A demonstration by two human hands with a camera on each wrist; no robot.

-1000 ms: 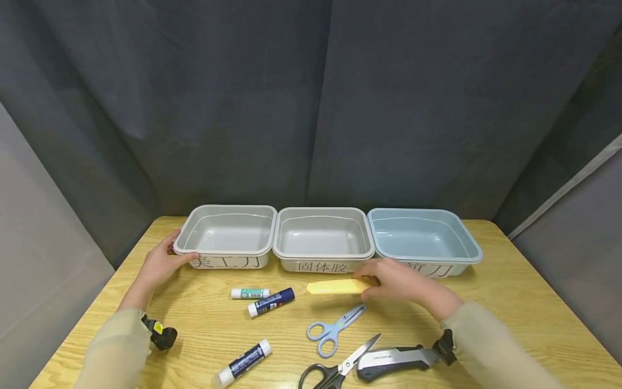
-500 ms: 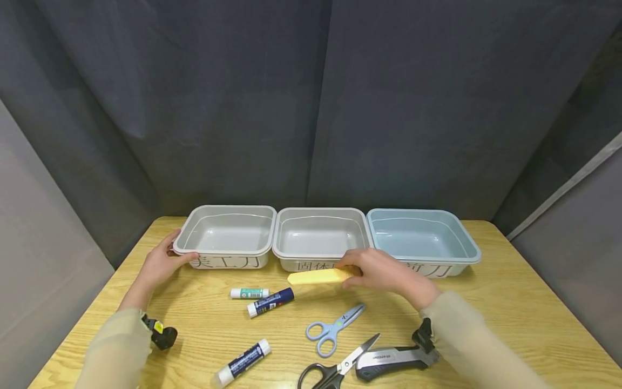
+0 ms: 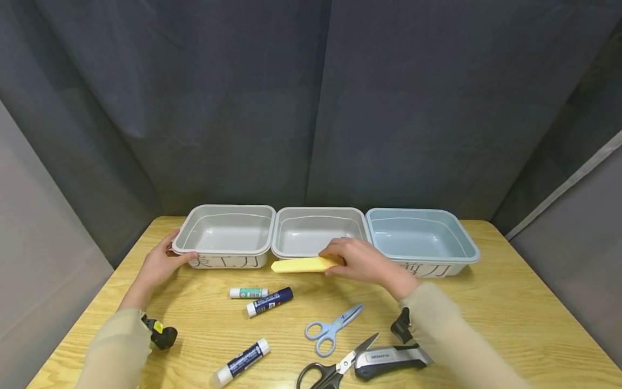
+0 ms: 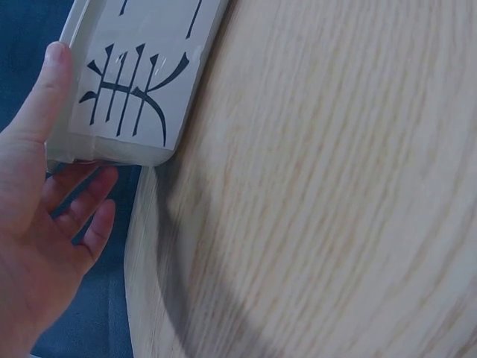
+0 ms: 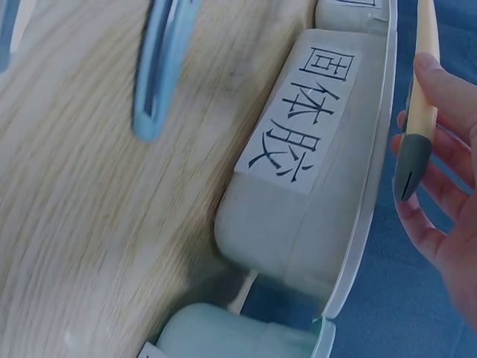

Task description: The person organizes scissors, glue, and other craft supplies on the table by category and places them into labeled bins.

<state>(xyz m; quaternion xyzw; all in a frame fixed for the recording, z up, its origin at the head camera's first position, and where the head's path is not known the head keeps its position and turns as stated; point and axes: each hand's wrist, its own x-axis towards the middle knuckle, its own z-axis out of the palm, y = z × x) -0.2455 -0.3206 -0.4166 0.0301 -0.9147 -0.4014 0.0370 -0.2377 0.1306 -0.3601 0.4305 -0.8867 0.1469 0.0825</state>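
Left hand [image 3: 160, 265] grips the corner of the left grey tray [image 3: 223, 252], and here's the right hand [image 3: 362, 262] pinching one end of the yellow tool [image 3: 301, 265], aloft by the middle grey tray's [image 3: 306, 237] front rim! Nearest on the worktop [image 3: 510, 302]: black-handled scissors [image 3: 334, 373], a silver-and-black cutter [image 3: 389, 362] just beside, a white-capped glue stick [image 3: 247, 361] off left. Beyond: blue scissors [image 3: 335, 326], dark blue glue stick [image 3: 269, 301], green glue stick [image 3: 249, 293]. Farther, a blue tray [image 3: 418, 237], then dark curtain [image 3: 233, 108]. Looks like the carrying step; the next move, I'd judge, calls for a firm pinch and clearance over the rims.
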